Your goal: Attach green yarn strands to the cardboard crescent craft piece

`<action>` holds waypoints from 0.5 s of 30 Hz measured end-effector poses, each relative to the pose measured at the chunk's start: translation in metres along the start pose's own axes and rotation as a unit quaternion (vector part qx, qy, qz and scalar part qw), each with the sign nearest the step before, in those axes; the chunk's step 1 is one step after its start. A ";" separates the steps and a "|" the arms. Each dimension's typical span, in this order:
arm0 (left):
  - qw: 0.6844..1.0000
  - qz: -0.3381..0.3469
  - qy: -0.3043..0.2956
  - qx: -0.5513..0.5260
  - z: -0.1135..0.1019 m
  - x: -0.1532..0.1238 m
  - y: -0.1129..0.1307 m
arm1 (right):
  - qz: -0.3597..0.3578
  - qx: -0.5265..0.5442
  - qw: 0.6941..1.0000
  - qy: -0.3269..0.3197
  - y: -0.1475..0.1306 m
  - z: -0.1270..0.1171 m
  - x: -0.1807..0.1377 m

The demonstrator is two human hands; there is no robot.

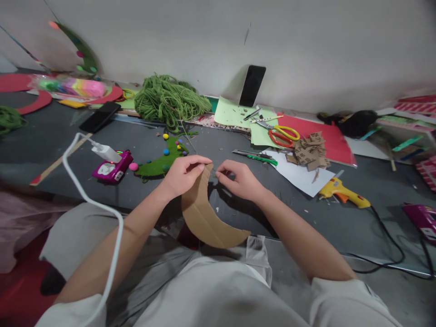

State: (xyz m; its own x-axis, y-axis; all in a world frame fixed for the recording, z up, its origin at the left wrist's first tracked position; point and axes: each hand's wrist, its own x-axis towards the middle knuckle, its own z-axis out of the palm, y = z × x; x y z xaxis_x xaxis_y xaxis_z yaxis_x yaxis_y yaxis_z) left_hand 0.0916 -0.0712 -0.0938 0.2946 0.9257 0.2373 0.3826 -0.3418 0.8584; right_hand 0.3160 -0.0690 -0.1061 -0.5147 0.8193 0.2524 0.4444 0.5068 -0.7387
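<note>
— While the left hand [184, 175] pinches its upper tip between thumb and fingers, how does the cardboard crescent [204, 213] look?
— Plain brown and moon-curved, with a crease across its middle. Its lower point sweeps right over the lap, at the near edge of the grey table [306, 213].
— And the right hand [238, 181]?
— Fingers curled together right at that same tip; whether they grip it, I cannot tell.
</note>
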 end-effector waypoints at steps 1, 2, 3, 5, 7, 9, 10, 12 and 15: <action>1.000 -0.004 -0.007 0.000 0.002 0.000 -0.002 | -0.006 -0.009 1.000 -0.008 0.002 0.000 0.000; 1.000 -0.008 -0.015 0.000 0.004 0.000 -0.003 | -0.014 -0.017 1.000 -0.014 0.003 0.001 -0.001; 1.000 -0.014 -0.026 -0.004 0.006 0.000 -0.005 | -0.022 -0.024 0.999 -0.012 0.005 0.002 -0.001; 0.998 -0.027 -0.048 -0.020 0.011 0.001 -0.007 | -0.033 -0.028 0.999 0.013 0.008 0.003 -0.002; 0.997 -0.039 -0.057 -0.046 0.015 0.002 -0.008 | -0.038 -0.016 0.998 0.053 0.010 0.005 -0.002; 0.995 -0.046 -0.053 -0.075 0.018 0.003 -0.009 | -0.039 0.018 0.996 0.073 0.009 0.006 -0.002; 0.994 -0.046 -0.049 -0.087 0.019 0.003 -0.010 | -0.039 0.042 0.996 0.068 0.008 0.006 -0.002; 0.992 -0.047 -0.039 -0.109 0.021 0.002 -0.013 | -0.036 0.091 0.994 0.039 0.005 0.009 -0.003; 0.991 -0.050 -0.019 -0.120 0.022 0.000 -0.019 | -0.020 0.131 0.991 0.006 0.002 0.015 -0.003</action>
State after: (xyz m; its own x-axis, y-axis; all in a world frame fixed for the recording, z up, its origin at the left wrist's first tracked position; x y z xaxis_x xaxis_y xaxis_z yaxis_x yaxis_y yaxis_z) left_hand 0.1032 -0.0680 -0.1201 0.2997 0.9449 0.1318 0.1944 -0.1957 0.9612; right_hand 0.3077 -0.0745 -0.1178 -0.5185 0.8037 0.2919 0.2170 0.4539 -0.8642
